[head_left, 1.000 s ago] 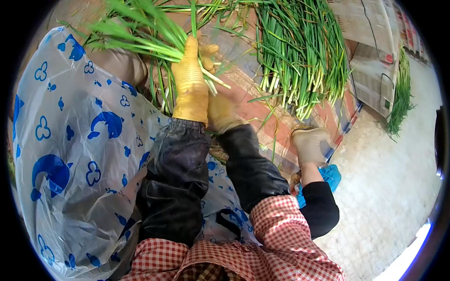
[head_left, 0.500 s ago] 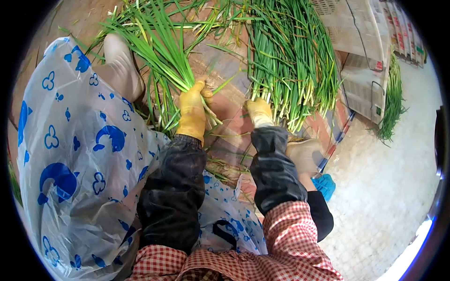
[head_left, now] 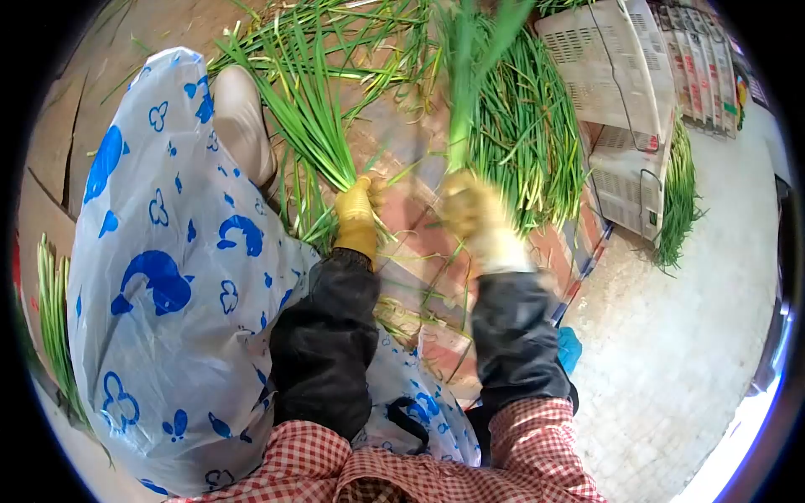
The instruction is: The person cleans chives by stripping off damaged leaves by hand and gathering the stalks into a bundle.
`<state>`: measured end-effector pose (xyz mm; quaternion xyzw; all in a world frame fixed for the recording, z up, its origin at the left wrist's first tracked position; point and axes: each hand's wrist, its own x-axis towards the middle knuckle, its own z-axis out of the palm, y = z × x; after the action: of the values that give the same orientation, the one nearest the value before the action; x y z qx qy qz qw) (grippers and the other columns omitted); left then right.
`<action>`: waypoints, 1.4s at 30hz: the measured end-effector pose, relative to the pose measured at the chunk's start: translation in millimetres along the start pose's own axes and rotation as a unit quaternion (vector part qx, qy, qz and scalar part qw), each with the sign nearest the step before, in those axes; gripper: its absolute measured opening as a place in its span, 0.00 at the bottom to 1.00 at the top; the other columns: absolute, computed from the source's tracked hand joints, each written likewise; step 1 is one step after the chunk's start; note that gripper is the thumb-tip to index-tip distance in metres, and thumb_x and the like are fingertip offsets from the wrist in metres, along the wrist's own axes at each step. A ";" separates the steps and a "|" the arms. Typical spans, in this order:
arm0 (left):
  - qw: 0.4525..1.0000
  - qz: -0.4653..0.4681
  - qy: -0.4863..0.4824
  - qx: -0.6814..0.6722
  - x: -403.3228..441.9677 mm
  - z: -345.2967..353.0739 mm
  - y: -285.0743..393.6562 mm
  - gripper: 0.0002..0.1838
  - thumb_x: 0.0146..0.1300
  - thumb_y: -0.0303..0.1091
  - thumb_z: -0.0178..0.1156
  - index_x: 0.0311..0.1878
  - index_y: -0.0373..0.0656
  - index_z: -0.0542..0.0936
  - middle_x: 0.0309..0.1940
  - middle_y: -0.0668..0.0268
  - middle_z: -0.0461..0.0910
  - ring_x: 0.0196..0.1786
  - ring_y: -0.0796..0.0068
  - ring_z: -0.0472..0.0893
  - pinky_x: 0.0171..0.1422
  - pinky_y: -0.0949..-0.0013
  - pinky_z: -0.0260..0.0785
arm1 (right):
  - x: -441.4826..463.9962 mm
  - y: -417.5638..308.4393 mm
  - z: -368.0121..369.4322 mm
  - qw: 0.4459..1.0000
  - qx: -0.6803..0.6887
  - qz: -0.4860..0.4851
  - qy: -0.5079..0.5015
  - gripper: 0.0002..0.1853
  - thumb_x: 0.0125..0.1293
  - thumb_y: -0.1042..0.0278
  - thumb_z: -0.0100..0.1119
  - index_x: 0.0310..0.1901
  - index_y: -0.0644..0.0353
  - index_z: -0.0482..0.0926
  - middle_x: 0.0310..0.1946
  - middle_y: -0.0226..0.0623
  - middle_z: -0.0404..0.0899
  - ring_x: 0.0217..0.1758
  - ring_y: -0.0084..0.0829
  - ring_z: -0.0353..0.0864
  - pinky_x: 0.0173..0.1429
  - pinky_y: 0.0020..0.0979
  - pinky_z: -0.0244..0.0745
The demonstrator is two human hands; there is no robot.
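Observation:
My left hand (head_left: 359,218), in a yellow glove, is closed around the pale lower ends of a bunch of garlic chives (head_left: 323,138), whose green leaves fan out up and to the left. My right hand (head_left: 478,210), also yellow-gloved and smeared by motion, grips a second bunch of garlic chives (head_left: 461,109). The blurred leaves of this bunch point away from me. Just right of it lies a thick pile of garlic chives (head_left: 528,134), its white ends towards me.
Loose chives (head_left: 293,33) litter the floor at the top. White perforated plastic crates (head_left: 587,59) stand at upper right, with more chives (head_left: 677,201) beside them. Blue-patterned plastic sheeting (head_left: 168,293) covers my left leg, near a pale boot (head_left: 239,117). Another bunch (head_left: 54,310) lies far left.
My right hand has lifted a bunch of chives from the pile's left edge and drawn it towards me. My left hand keeps its bunch. The whole view has shifted slightly.

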<state>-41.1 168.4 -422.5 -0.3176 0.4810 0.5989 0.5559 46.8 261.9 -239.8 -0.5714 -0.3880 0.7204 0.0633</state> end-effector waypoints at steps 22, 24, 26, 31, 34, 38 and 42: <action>0.963 -0.117 -0.232 0.071 -24.7 -11.5 9.8 0.23 0.65 0.49 0.53 0.53 0.38 0.73 0.31 0.67 0.81 0.25 0.74 0.78 0.30 0.69 0.72 | 104.9 104.8 -120.9 0.772 -0.560 0.052 0.297 0.28 0.57 0.43 0.42 0.42 0.61 0.80 0.40 0.56 0.78 0.47 0.55 0.76 0.54 0.45 0.68; 0.972 -0.118 -0.195 0.059 -32.7 -5.0 7.1 0.24 0.64 0.50 0.54 0.53 0.38 0.73 0.29 0.70 0.79 0.24 0.76 0.76 0.28 0.71 0.70 | 108.2 94.4 -121.1 0.760 -0.584 0.041 0.281 0.27 0.59 0.45 0.41 0.39 0.63 0.80 0.36 0.51 0.79 0.43 0.52 0.77 0.50 0.45 0.69; 0.980 -0.072 -0.179 0.044 -28.4 -11.6 -0.7 0.23 0.64 0.47 0.54 0.54 0.38 0.73 0.23 0.74 0.75 0.21 0.80 0.70 0.25 0.74 0.65 | 82.2 48.1 -99.1 0.874 -0.454 0.029 0.169 0.24 0.63 0.48 0.42 0.32 0.62 0.79 0.23 0.39 0.76 0.27 0.38 0.75 0.34 0.38 0.69; 0.968 -0.075 -0.239 0.021 -24.3 -16.5 -4.1 0.18 0.62 0.39 0.54 0.52 0.38 0.73 0.17 0.78 0.63 0.18 0.84 0.60 0.21 0.76 0.55 | -46.9 -96.4 -13.4 0.954 -0.039 -0.263 -0.140 0.16 0.69 0.55 0.43 0.32 0.58 0.74 0.09 0.19 0.59 0.08 0.11 0.53 0.11 0.20 0.46; 0.978 -0.097 -0.183 0.016 -23.3 -16.4 0.0 0.14 0.62 0.36 0.51 0.46 0.37 0.73 0.15 0.79 0.59 0.15 0.84 0.56 0.17 0.80 0.49 | -24.2 -31.5 -30.7 0.985 -0.036 -0.104 0.135 0.16 0.61 0.49 0.54 0.36 0.54 0.77 0.22 0.24 0.74 0.14 0.15 0.64 0.14 0.21 0.52; 0.964 -0.106 -0.243 0.016 1.9 -36.6 -10.1 0.14 0.62 0.36 0.50 0.46 0.37 0.72 0.19 0.75 0.67 0.19 0.81 0.66 0.22 0.76 0.60 | 10.1 88.4 -26.1 0.977 -0.190 0.065 0.072 0.20 0.67 0.55 0.48 0.22 0.60 0.74 0.10 0.29 0.66 0.09 0.23 0.61 0.13 0.25 0.57; 0.945 -0.155 -0.286 -0.034 -19.7 -30.4 -9.9 0.19 0.62 0.34 0.49 0.53 0.33 0.70 0.40 0.58 0.77 0.41 0.66 0.77 0.45 0.66 0.71 | 14.0 123.3 -13.4 0.937 -0.321 0.071 0.118 0.20 0.66 0.55 0.44 0.26 0.61 0.79 0.18 0.39 0.76 0.21 0.36 0.75 0.30 0.35 0.69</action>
<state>-32.7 132.2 -416.9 -0.2218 0.2258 0.5868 0.7453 97.2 190.7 -329.1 -0.6682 -0.5470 0.4874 -0.1295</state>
